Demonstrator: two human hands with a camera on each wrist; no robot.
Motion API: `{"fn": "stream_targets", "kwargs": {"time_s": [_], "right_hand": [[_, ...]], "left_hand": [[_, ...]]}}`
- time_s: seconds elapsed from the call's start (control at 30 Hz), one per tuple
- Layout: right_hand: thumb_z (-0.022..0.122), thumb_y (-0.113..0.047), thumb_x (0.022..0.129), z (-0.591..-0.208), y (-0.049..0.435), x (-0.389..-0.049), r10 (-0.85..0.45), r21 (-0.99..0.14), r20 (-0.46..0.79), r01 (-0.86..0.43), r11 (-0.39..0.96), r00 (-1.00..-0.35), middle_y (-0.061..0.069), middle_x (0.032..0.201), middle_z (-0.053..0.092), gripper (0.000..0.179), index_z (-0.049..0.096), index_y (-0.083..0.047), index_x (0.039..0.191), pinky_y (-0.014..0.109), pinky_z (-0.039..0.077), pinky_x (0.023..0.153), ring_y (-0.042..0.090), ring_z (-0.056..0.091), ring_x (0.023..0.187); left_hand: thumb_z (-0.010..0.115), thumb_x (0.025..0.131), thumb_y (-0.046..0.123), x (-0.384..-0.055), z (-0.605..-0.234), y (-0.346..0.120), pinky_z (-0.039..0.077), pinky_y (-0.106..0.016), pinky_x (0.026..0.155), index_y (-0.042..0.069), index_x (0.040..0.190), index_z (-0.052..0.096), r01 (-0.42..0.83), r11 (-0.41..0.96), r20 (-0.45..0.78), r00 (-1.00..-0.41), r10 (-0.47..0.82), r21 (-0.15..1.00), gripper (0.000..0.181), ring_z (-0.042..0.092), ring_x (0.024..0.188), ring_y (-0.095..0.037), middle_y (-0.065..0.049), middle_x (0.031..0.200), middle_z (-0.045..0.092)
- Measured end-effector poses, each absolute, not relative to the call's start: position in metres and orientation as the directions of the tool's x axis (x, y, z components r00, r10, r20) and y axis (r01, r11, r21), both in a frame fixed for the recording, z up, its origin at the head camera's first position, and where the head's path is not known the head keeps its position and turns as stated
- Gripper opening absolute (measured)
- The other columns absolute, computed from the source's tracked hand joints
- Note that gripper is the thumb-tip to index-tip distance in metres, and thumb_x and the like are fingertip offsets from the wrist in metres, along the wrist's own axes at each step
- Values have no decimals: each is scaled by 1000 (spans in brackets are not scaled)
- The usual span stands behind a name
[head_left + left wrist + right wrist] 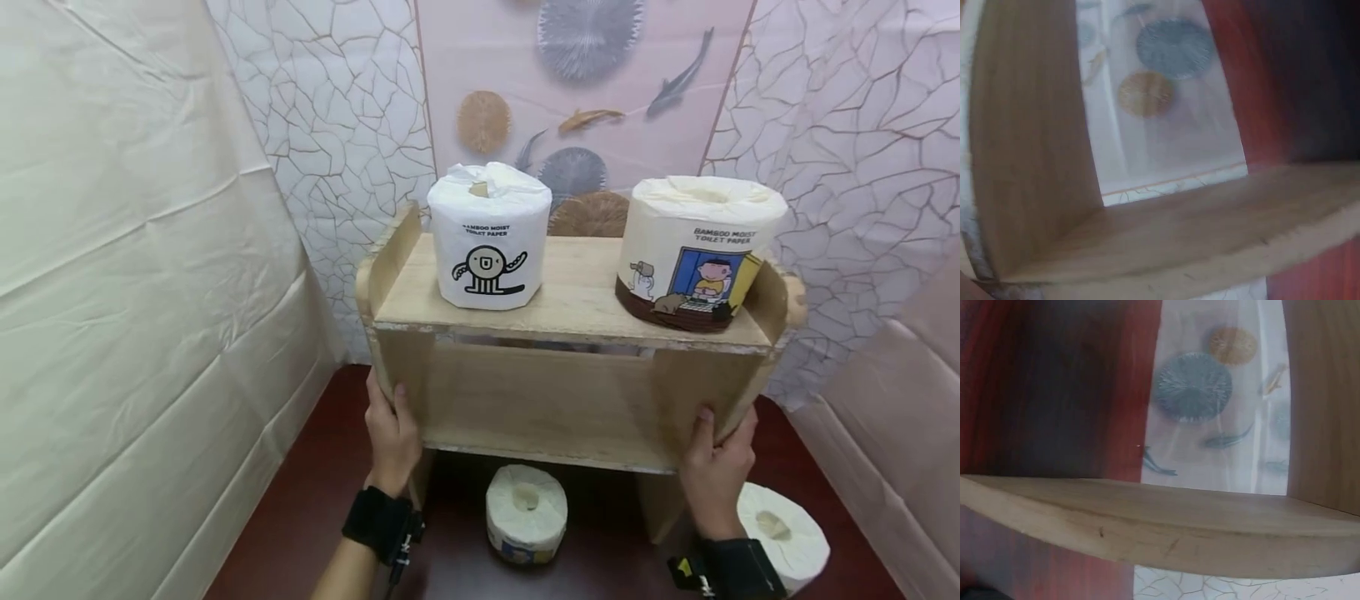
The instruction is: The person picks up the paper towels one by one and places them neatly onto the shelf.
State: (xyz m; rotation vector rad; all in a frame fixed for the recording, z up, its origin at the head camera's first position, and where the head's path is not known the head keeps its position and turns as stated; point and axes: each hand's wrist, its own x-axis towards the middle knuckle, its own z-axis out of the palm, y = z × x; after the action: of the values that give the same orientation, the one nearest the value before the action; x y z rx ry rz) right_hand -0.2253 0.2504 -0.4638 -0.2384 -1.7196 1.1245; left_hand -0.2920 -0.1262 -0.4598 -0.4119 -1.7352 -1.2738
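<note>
A two-tier wooden shelf (525,400) is gripped by its side panels, one hand on each side. My left hand (393,437) holds the left panel (1210,231), its thumb on the inner face. On the opposite side my right hand (716,467) grips the right panel (1197,519), thumb inside as well. Two wrapped toilet paper rolls stand on the top board: a white roll (491,242) at left and a cartoon-printed roll (693,250) at right. In both wrist views the hands are almost wholly hidden.
Under the shelf, a smaller toilet paper roll (527,512) stands on the dark red table (277,525). Another roll (787,533) stands beside my right wrist, partly hidden by it. Pale cloth (150,292) hangs at the left, and a patterned backdrop (345,125) hangs behind.
</note>
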Motion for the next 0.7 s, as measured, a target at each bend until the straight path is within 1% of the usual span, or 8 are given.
{"fn": "stream_targets", "kwargs": {"time_s": [0.2, 0.3, 0.4, 0.5, 0.53, 0.6, 0.63, 0.7], "right_hand": [[60, -20, 107, -466, 252, -225, 605, -753, 657, -349, 559, -449, 34, 131, 64, 55, 44, -9, 159, 12, 37, 91, 26, 63, 112], [59, -19, 107, -464, 257, -219, 611, -750, 660, -346, 563, -437, 34, 132, 64, 55, 44, -8, 159, 12, 38, 91, 8, 62, 113], [59, -19, 107, -463, 258, -216, 613, -755, 654, -333, 565, -443, 34, 131, 64, 54, 45, -8, 158, 11, 38, 89, -9, 55, 108], [59, -19, 107, -463, 257, -215, 590, -746, 662, -330, 578, -463, 35, 130, 64, 54, 45, -7, 158, 12, 38, 86, 5, 62, 109], [59, -18, 107, -462, 258, -215, 575, -737, 671, -333, 589, -469, 36, 129, 64, 54, 44, -6, 158, 11, 38, 86, 12, 63, 109], [60, -18, 107, -462, 260, -215, 535, -711, 695, -353, 608, -480, 36, 126, 63, 54, 44, -5, 158, 12, 37, 86, 18, 63, 107], [60, -17, 107, -461, 262, -215, 509, -692, 714, -371, 620, -481, 37, 125, 63, 54, 44, -3, 157, 12, 36, 86, 17, 62, 106], [62, -17, 107, -460, 269, -214, 442, -642, 756, -414, 646, -482, 37, 119, 63, 54, 44, -1, 156, 12, 37, 84, 4, 59, 102]], "left_hand": [[47, 110, -3, -292, -469, -125, 57, -63, 85, 6, 163, 30, 686, 457, 821, -518, -241, 567, 57, 68, 115, -47, -34, 132, 61], [48, 109, -2, -294, -471, -117, 57, -63, 79, 4, 161, 34, 678, 471, 823, -505, -259, 564, 54, 69, 109, -48, -36, 126, 64], [50, 109, -1, -295, -473, -114, 56, -61, 72, 1, 156, 38, 659, 493, 821, -492, -289, 568, 49, 71, 97, -47, -36, 114, 67], [51, 108, 1, -295, -474, -115, 54, -59, 66, 0, 151, 43, 636, 516, 818, -474, -325, 574, 43, 70, 88, -46, -35, 103, 66], [51, 108, 1, -295, -474, -115, 53, -59, 66, 0, 150, 44, 631, 520, 817, -469, -335, 576, 42, 69, 86, -45, -35, 102, 66], [51, 108, 1, -295, -474, -116, 53, -59, 67, -1, 148, 45, 626, 524, 815, -461, -350, 578, 41, 69, 86, -46, -36, 103, 66], [51, 109, 1, -296, -474, -116, 53, -59, 67, -2, 148, 45, 626, 522, 815, -460, -353, 579, 40, 69, 87, -46, -36, 104, 66], [50, 109, 2, -297, -473, -114, 53, -60, 70, -2, 149, 45, 627, 514, 811, -464, -357, 585, 40, 69, 90, -48, -38, 107, 65]]}}
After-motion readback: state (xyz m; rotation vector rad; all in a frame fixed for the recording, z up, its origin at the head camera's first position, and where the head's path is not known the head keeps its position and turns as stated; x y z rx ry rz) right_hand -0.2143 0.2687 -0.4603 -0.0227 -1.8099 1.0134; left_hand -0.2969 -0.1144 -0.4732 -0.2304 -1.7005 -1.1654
